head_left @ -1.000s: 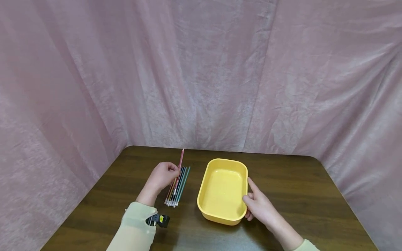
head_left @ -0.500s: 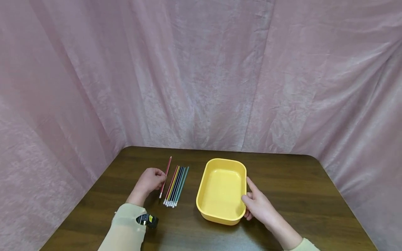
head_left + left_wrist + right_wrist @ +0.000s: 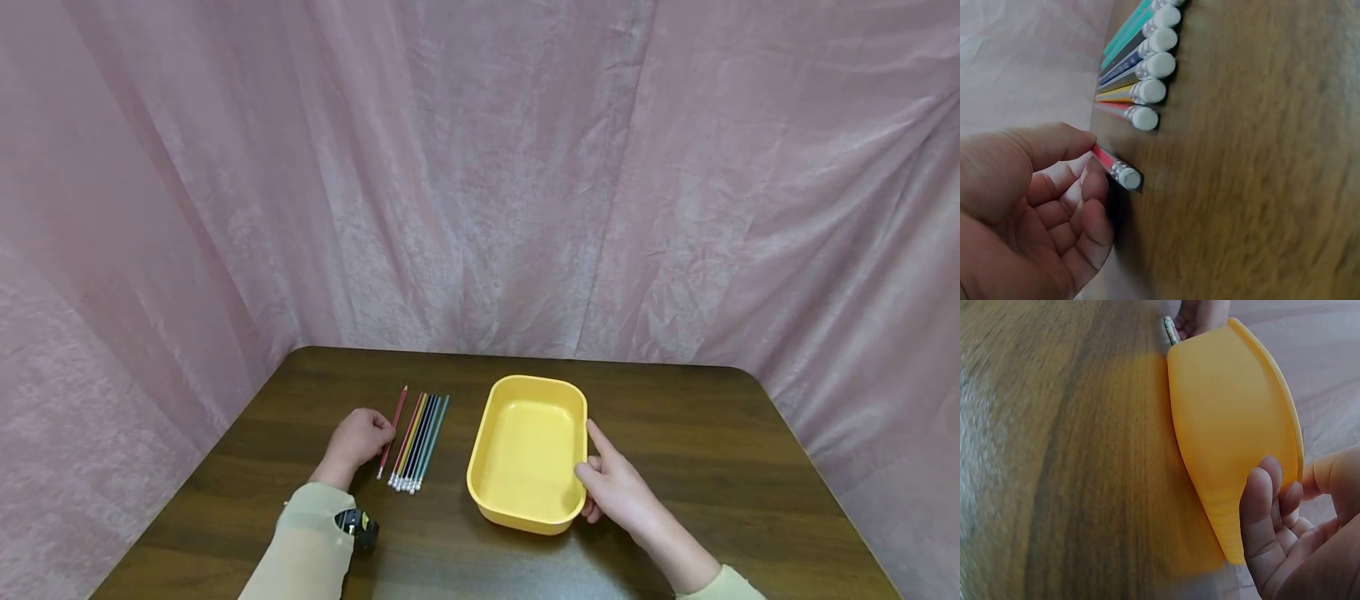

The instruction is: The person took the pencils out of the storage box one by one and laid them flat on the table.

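In the head view my left hand point(image 3: 358, 437) pinches a red pencil point(image 3: 401, 407) lying at a slant on the table. The left wrist view shows thumb and fingertips on the red pencil point(image 3: 1104, 157), its white eraser end toward the camera. Just right of it lies a row of several pencils point(image 3: 420, 442), red, yellow, dark and green, erasers toward me. My right hand point(image 3: 622, 493) holds the right side of a yellow plastic basin point(image 3: 480, 454), thumb at the rim. In the right wrist view its other fingers touch the basin's outer wall point(image 3: 1229, 406).
The brown wooden table point(image 3: 705, 442) has rounded far corners. A pink curtain point(image 3: 480, 183) hangs behind it and along both sides. A small black device point(image 3: 358, 527) is strapped at my left wrist.
My left hand has carried the red pencil left from above the row and lowered it to the table beside it. My right hand and the basin keep their place.
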`<state>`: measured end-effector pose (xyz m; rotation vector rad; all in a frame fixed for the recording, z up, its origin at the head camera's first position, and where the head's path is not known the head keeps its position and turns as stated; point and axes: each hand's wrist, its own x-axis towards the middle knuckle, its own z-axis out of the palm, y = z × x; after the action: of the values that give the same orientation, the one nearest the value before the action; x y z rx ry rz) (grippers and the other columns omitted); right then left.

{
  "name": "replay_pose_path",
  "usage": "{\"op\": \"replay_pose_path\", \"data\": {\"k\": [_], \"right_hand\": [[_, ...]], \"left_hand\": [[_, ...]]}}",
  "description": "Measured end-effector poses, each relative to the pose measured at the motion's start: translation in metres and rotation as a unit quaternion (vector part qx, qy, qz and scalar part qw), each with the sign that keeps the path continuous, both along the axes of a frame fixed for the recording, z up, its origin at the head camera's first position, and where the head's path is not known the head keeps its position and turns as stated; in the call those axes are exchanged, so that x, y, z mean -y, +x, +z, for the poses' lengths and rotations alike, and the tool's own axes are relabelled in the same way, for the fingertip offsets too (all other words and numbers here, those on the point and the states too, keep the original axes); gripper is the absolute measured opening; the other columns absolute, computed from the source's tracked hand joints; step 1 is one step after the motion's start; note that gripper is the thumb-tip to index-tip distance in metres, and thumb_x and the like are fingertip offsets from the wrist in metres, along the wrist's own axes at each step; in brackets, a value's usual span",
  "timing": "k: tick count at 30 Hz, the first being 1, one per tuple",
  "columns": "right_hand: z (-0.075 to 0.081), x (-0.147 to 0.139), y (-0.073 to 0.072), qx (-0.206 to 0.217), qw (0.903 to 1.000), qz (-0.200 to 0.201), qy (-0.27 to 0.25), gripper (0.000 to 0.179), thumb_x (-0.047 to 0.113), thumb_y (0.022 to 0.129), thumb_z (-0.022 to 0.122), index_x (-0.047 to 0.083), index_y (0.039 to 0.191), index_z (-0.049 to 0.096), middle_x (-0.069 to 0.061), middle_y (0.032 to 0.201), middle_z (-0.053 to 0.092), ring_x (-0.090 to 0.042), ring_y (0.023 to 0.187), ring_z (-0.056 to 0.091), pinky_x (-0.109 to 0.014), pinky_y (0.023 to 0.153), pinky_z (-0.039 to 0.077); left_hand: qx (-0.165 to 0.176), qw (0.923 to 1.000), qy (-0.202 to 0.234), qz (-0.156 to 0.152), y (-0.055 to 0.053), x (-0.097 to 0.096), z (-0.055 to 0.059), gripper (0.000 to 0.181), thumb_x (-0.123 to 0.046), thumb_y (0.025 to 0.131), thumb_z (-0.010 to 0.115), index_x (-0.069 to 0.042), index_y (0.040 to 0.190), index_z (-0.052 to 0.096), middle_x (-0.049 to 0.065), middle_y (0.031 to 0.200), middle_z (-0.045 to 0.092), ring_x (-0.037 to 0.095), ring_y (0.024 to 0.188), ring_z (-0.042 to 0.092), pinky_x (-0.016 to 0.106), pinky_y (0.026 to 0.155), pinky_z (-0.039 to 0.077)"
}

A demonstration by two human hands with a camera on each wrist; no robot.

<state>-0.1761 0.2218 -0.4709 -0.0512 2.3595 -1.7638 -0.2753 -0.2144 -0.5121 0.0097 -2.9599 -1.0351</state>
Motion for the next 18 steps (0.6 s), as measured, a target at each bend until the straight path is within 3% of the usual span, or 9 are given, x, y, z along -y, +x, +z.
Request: {"op": "replay_pose_path", "data": {"k": [3,6,9,18], "right_hand": [[0.001,0.0,-0.001,-0.002,1.0,0.002,-0.002,0.09,0.002,0.099,0.055,0.003,0.176,0.009,-0.018,0.082,0.066,-0.025,0.057,0.062,-0.035,0.05,0.056],[0.002,0.001,-0.002,-0.006,0.9999,0.006,-0.006,0.089,0.001,0.099,0.055,0.003,0.176,0.009,-0.018,0.082,0.066,-0.025,0.056,0.062,-0.035,0.051,0.056],[0.002,0.0,-0.003,-0.008,0.9999,0.006,-0.005,0.089,0.002,0.099,0.055,0.004,0.176,0.009,-0.017,0.083,0.066,-0.025,0.056,0.062,-0.035,0.051,0.055],[-0.003,0.0,-0.001,0.0,1.0,0.0,0.001,0.089,0.001,0.099,0.055,0.003,0.176,0.009,-0.017,0.083,0.067,-0.025,0.056,0.062,-0.035,0.05,0.055]], "left_hand": [[-0.008,0.9995,-0.029,0.006,-0.001,-0.003,0.002,0.016,-0.021,0.095,0.073,-0.012,0.083,0.076,0.002,0.076,0.067,0.023,0.072,0.062,0.042,0.071,0.051],[0.012,0.9992,-0.032,0.021,0.009,-0.016,0.022,0.015,-0.019,0.097,0.074,-0.01,0.085,0.076,0.004,0.082,0.07,0.025,0.078,0.063,0.046,0.078,0.053],[0.024,0.9988,-0.029,0.031,0.012,-0.024,0.029,0.016,-0.02,0.1,0.075,-0.008,0.09,0.077,0.004,0.086,0.07,0.023,0.081,0.063,0.044,0.08,0.052],[0.04,0.9987,-0.017,0.028,0.017,-0.032,0.028,0.014,-0.016,0.102,0.075,-0.003,0.099,0.079,0.006,0.092,0.072,0.025,0.084,0.063,0.046,0.083,0.054]]}}
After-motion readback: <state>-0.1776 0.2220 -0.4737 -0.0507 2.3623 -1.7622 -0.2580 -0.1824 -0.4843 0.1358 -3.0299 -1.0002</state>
